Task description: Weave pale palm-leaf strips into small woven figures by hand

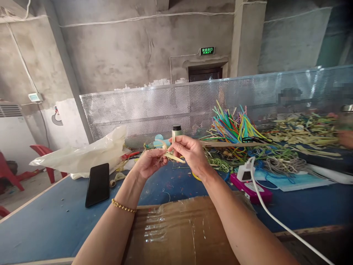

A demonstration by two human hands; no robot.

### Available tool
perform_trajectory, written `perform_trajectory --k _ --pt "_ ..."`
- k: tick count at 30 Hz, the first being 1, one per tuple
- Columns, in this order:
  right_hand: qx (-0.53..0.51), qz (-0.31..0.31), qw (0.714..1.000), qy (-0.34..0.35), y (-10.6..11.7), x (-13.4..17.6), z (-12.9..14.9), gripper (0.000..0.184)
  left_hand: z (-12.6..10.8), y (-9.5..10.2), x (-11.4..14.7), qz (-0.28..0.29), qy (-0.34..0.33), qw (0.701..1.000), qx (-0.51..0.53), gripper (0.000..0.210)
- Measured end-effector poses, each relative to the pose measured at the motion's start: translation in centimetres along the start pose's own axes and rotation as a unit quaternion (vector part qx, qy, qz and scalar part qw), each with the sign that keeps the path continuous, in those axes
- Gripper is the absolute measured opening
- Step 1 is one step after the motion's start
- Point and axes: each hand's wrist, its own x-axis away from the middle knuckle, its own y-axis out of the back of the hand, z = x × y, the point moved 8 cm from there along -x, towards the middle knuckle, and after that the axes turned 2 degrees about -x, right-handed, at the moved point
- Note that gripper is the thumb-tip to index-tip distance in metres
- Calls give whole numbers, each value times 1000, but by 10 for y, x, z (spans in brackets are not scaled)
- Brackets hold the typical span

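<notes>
Both hands meet in front of me above the blue table, close together. My left hand pinches the near end of some thin pale-yellow strips between thumb and fingers. Opposite it, my right hand has thumb and forefinger closed on an upright piece of the same pale strip. Whether the pieces are joined cannot be made out, since fingers cover part of them. Just behind the right hand stands a bottle with a black cap, partly hidden. Beneath my forearms lies a taped cardboard sheet.
A black phone and a plastic bag lie left. To the right are a magenta box with a white charger, grey cord, coloured stems and pale strips. A perforated metal screen runs behind.
</notes>
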Motion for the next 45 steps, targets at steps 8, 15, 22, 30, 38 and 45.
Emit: perform_trajectory --k 8,15,22,30,38,45 --pt "160 54 983 78 -18 2 9 27 -4 6 0 -61 -37 995 -73 7" --pt "258 -8 965 49 1 -4 -10 23 -12 1 4 -73 -100 978 -168 15" --pt "232 -38 972 -19 14 -7 -24 29 -14 -5 6 -40 -109 977 -180 19" --pt "265 -46 963 -22 13 -5 -21 31 -15 -5 6 -53 -117 974 -184 18" --pt "308 -39 950 -17 12 -6 -22 23 -20 -6 9 -79 -161 951 -252 19" --pt "305 -17 952 -25 7 -4 -23 21 -24 -4 10 -108 -180 934 -290 15"
